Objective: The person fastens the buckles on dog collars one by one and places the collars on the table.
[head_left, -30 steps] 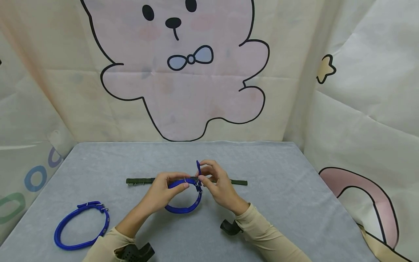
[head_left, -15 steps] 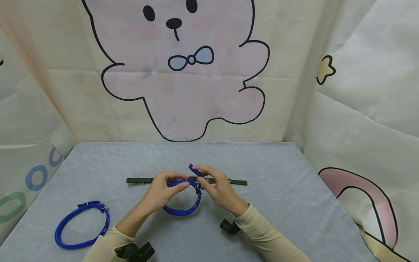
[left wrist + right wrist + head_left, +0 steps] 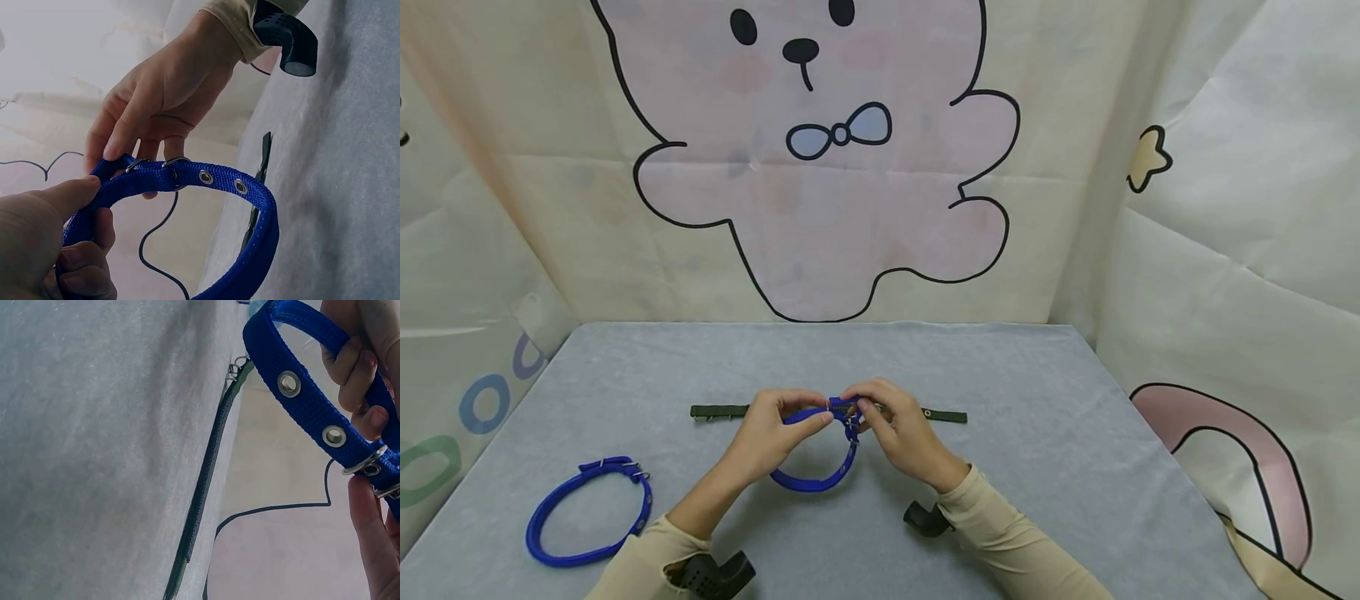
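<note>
Head view: over the middle of a cloth-covered table, a blue collar is held as a hanging loop, in front of a green strap. At far left a second collar lies flat, well apart. One side of the held loop is pinched between thumb and fingers of the left hand; the buckled side and the short strap end are gripped by the bent fingers of the right hand.

Risks, as judged: the whole loop could be twisted if the left pinch is loosened. The strap end could be sprung back out of the fingers, stiff webbing being bent tightly there. The metal ring could be snagged, being crowded close to the buckle.

Materials: table cover soft-napped, grey, faintly creased. Green strap narrow, straight, ribbed-looking. Collar webbing coarsely woven, curved to an oval, stitch dots seen along the inner face. Ring thin, bright, curved. Eyelets round, silvery, set in a row.
</note>
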`<state>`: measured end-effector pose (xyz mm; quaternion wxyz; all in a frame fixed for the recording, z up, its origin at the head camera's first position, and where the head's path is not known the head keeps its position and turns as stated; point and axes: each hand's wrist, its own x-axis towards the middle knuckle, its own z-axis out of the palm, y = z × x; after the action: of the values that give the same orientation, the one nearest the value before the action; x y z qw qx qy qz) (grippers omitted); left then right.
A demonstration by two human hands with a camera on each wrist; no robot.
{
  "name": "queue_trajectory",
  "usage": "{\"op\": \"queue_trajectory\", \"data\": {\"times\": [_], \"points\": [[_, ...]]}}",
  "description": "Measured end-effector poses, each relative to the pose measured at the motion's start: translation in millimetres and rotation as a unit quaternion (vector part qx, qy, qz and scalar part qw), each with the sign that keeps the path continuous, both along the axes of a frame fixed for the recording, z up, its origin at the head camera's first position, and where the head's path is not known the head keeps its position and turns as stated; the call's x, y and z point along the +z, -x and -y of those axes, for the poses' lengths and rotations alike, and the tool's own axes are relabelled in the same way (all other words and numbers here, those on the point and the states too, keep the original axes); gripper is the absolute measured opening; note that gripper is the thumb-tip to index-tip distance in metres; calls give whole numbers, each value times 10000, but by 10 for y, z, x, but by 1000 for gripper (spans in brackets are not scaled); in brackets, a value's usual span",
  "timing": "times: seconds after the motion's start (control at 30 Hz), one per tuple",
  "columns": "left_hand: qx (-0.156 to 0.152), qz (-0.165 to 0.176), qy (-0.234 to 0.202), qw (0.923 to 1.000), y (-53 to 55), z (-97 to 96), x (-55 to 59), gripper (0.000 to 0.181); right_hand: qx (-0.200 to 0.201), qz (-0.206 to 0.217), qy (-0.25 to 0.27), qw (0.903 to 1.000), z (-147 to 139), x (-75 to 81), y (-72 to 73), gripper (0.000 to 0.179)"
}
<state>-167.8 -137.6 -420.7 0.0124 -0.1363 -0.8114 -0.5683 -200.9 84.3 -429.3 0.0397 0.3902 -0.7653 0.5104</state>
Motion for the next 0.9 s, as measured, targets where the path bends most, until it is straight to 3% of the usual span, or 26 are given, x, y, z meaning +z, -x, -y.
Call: {"op": "queue_trajectory", "data": {"times": [0.23, 0.63, 0.9], "points": [[-19, -79, 29, 10000, 14, 8, -14, 22, -21, 121, -223, 9997, 9, 15, 15, 25], [-29, -101, 64, 9999, 33, 15, -33, 22, -176, -500, -853, 9949, 5, 36, 42, 26], [-78, -10, 100, 9999, 31, -13, -46, 23, -163, -505, -927, 9943, -8, 21, 13, 28]]}}
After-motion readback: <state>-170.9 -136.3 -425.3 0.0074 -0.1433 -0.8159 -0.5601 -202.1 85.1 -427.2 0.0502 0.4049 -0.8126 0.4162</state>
